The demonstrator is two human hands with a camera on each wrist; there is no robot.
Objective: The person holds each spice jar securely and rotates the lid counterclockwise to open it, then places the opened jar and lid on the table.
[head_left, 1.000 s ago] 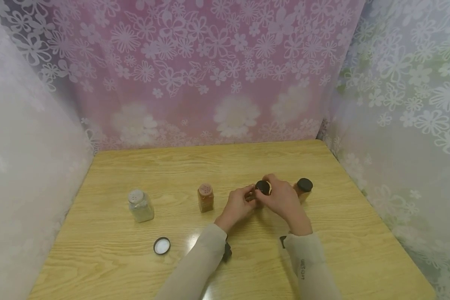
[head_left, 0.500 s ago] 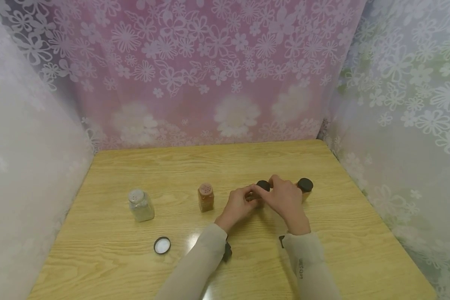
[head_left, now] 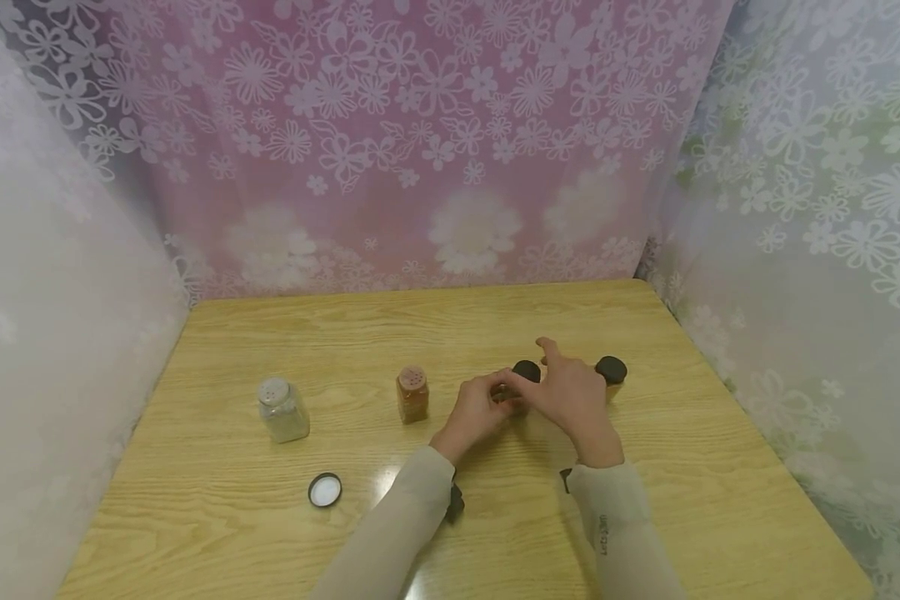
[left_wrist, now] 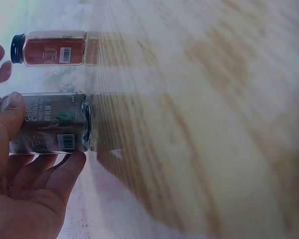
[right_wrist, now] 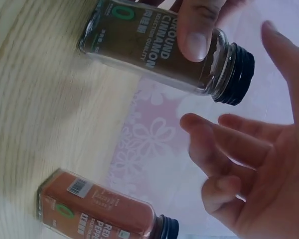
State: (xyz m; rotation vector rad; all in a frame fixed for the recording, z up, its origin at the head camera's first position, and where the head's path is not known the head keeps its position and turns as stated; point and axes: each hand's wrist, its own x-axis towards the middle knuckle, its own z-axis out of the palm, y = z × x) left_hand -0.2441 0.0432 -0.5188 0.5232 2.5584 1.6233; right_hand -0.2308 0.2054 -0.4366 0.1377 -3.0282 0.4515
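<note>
My left hand [head_left: 471, 417] grips a square glass spice jar labelled ground cinnamon [right_wrist: 139, 40], full of brown powder. The thumb lies over its label, and the jar stands upright with its base at the table, as the left wrist view shows [left_wrist: 50, 122]. Its black screw cap [right_wrist: 234, 74] is on. Beside the cap hovers my right hand [head_left: 573, 396], thumb and fingers spread apart around it with a gap between them and the cap in the right wrist view. Just to the right stands a capped red pepper jar [right_wrist: 104, 204].
Further left on the wood table [head_left: 270, 542] stand an uncapped jar of reddish spice [head_left: 412, 396] and an uncapped jar of pale powder [head_left: 283, 412], both with perforated tops. A loose black cap [head_left: 325, 490] lies inside up, nearer the front. Floral curtains [head_left: 420, 167] surround the table.
My right hand's fingers were around the black cap; its thumb has moved left across the cap, and its index finger has lifted and straightened away. The left hand keeps its grip.
</note>
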